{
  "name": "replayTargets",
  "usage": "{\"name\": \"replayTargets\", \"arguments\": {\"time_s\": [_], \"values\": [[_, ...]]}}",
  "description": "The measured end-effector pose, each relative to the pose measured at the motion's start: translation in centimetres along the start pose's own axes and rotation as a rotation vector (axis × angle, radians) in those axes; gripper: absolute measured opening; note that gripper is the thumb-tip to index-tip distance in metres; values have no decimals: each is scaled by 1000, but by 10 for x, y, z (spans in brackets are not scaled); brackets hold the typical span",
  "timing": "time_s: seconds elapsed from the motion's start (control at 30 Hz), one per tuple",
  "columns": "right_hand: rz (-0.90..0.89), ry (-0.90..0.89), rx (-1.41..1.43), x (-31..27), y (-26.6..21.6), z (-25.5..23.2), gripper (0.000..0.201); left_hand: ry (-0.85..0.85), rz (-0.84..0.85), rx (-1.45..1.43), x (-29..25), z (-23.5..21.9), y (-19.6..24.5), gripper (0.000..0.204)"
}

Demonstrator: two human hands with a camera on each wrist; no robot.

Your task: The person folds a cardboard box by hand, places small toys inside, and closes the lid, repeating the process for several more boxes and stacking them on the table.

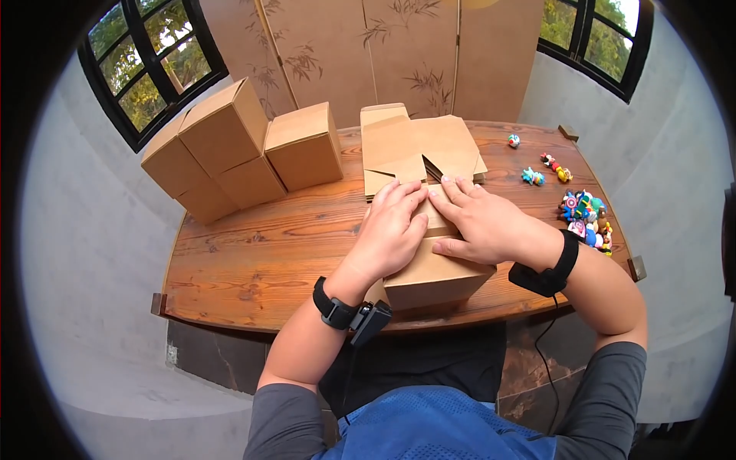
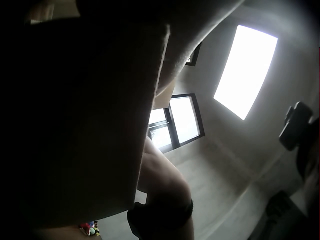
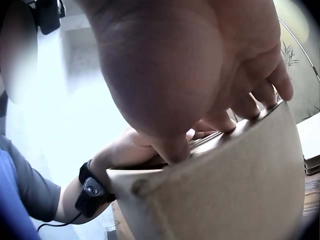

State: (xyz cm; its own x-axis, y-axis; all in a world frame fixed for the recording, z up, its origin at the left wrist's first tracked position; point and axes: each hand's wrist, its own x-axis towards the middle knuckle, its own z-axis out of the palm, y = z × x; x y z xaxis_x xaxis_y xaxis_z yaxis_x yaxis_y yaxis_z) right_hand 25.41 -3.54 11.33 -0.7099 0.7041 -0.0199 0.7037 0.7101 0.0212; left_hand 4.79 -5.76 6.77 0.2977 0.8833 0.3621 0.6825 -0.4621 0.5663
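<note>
A cardboard box (image 1: 437,280) stands at the table's front edge, its top flaps lying nearly flat. The left hand (image 1: 393,230) rests on the left part of its top, fingers extended toward the far edge. Beside it the right hand (image 1: 487,226) presses on the flaps with fingers spread and thumb on the near flap. In the right wrist view the fingertips of the right hand (image 3: 200,75) touch the top of the box (image 3: 235,185). The dark side of the box (image 2: 85,130) fills much of the left wrist view, hiding the left fingers.
Flat cardboard blanks (image 1: 418,142) lie stacked just beyond the box. Several closed boxes (image 1: 226,126) stand at the left, with another box (image 1: 303,149) beside them. Small colourful figurines (image 1: 586,218) lie at the right, a few more behind them. The wooden table (image 1: 253,268) has corner brackets.
</note>
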Motion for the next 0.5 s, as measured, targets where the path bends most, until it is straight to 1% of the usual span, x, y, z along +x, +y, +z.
{"name": "replayTargets", "arguments": {"time_s": [0.03,0.1,0.13,0.2,0.27,0.43,0.5], "values": [[2,0,1,-2,1,4,86,21,8,5,0,1,-1,44],[-43,95,102,-6,3,13,91,40,18,11,1,3,-2,43],[-42,95,101,-7,6,17,91,61,21,20,1,4,-2,41],[-83,153,361,-10,9,23,94,82,24,27,3,5,0,40],[-95,171,363,-10,7,23,95,121,2,24,6,5,3,38],[-133,204,365,-11,8,25,94,136,0,107,5,9,2,37],[-149,145,273,-10,7,25,91,134,7,124,3,9,2,37]]}}
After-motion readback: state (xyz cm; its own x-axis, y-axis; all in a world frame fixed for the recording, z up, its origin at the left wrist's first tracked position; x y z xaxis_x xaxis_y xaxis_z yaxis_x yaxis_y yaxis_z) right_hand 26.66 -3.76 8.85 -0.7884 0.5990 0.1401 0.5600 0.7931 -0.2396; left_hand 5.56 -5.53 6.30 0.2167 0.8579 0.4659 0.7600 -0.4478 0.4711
